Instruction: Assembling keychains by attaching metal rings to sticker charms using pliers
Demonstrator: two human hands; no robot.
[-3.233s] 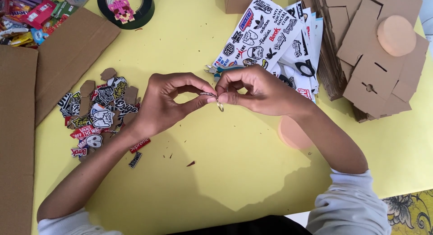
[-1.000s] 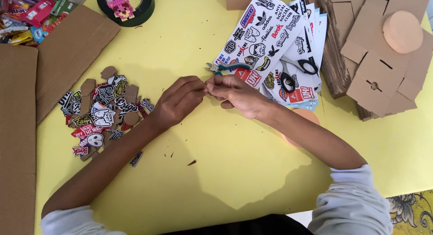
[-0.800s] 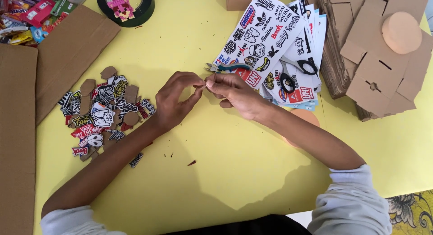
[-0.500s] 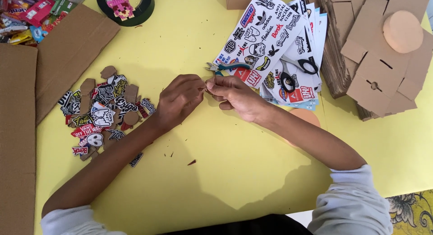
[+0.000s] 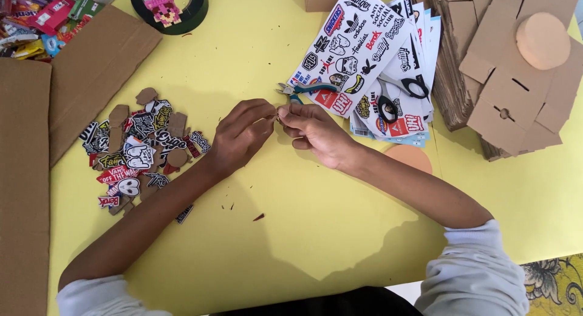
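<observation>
At the middle of the yellow bench (image 5: 303, 231), both hands, left hand (image 5: 243, 137) and right hand (image 5: 313, 131), are pinching shut on a tiny piece (image 5: 279, 112), probably needing steady fingertips, with pliers (image 5: 303, 90) at twelve o'clock.

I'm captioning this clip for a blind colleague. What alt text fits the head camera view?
Two bare hands, left hand and right hand, meet fingertip to fingertip over a yellow table, pinching something too small to identify. Cut-out stickers lie piled to the left; sticker sheets, small pliers and flat cardboard pieces lie beyond.
</observation>
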